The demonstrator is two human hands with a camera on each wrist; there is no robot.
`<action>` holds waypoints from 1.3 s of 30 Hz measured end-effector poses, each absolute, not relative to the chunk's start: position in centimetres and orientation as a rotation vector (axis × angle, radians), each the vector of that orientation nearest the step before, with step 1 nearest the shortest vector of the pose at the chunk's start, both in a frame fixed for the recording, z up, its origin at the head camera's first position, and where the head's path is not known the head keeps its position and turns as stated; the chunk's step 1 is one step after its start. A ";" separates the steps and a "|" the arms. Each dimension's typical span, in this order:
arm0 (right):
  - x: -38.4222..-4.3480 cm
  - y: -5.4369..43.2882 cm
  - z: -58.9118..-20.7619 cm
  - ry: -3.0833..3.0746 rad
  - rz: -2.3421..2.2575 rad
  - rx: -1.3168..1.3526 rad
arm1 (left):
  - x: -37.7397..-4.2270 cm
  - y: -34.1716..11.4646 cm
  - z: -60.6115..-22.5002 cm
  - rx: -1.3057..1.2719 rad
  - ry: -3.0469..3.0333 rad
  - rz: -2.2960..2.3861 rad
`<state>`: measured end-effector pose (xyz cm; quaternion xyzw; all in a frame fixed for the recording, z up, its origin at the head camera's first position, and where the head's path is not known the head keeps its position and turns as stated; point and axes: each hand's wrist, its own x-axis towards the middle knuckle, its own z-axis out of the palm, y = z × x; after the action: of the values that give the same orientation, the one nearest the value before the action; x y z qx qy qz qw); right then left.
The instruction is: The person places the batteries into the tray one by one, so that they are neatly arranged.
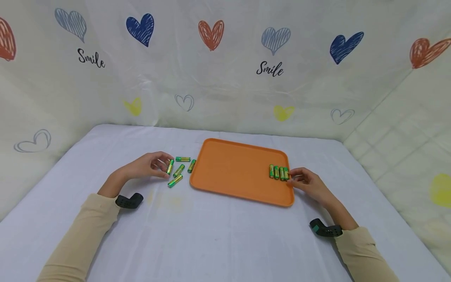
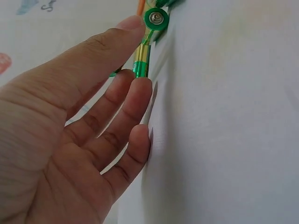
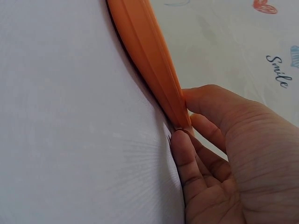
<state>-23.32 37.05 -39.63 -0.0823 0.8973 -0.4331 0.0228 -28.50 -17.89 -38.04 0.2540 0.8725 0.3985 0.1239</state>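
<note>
In the head view my left hand is at the left of the orange tray. Its thumb and fingertips pinch a green-and-gold battery by its ends; the wrist view shows this battery between thumb and fingers. Several more lie close by, among them one at an angle and one flat. At the tray's right edge my right hand reaches over the rim, thumb and forefinger at the ends of the rightmost battery. That battery is hidden in the right wrist view.
Inside the tray, several batteries stand side by side in a row near the right rim. A white cloth covers the table. Behind it hangs a white backdrop printed with hearts. Each wrist wears a black device, the left one near the cuff.
</note>
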 end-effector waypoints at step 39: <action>-23.0 36.9 -39.4 2.747 -1.400 -0.246 | -29.8 -12.9 -36.4 0.820 2.540 1.141</action>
<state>-23.01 36.89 -39.36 -0.0795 0.8879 -0.4525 0.0246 -29.76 -12.91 -36.40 0.2804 0.8688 0.3904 0.1192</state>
